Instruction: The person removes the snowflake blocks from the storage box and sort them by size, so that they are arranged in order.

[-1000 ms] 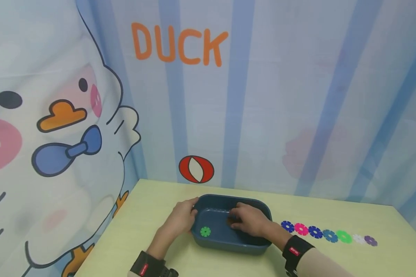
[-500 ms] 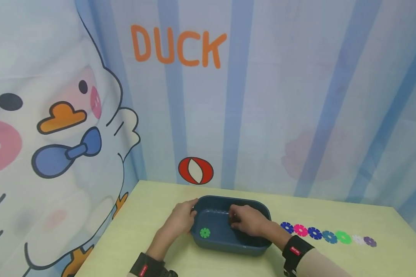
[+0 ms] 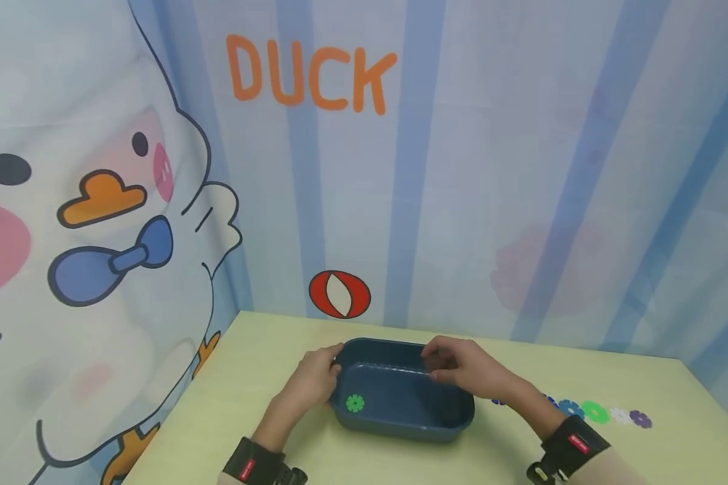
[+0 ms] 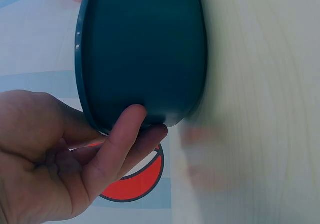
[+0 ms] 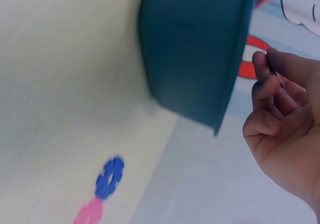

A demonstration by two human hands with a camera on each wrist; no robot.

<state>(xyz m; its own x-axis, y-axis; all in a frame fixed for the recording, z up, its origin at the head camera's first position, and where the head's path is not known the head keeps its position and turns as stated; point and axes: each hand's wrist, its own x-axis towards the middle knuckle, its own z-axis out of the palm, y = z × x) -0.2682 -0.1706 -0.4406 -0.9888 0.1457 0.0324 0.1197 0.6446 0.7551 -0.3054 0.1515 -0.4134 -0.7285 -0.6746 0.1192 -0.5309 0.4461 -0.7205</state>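
Note:
My left hand [image 3: 311, 378] grips the left end of a dark blue plastic basin [image 3: 400, 431]; in the left wrist view its fingers [image 4: 129, 126] lie against the end wall, close to the rim. Over the basin's back right rim, my right hand [image 3: 470, 367] is raised with fingers curled. It pinches a small, thin brownish piece [image 5: 280, 79], mostly hidden by the fingertips. A green snowflake disc [image 3: 354, 403] lies inside the basin, towards its left end.
Right of the basin, a row of snowflake discs lies on the pale yellow table [image 3: 267, 337], including a green one [image 3: 595, 412] and a purple one [image 3: 640, 419]. My right forearm covers part of that row. A duck-print curtain [image 3: 352, 202] hangs behind.
My right hand has risen out of the basin and moved right, to above the back right rim, with the brownish piece. The left hand keeps its grip on the basin.

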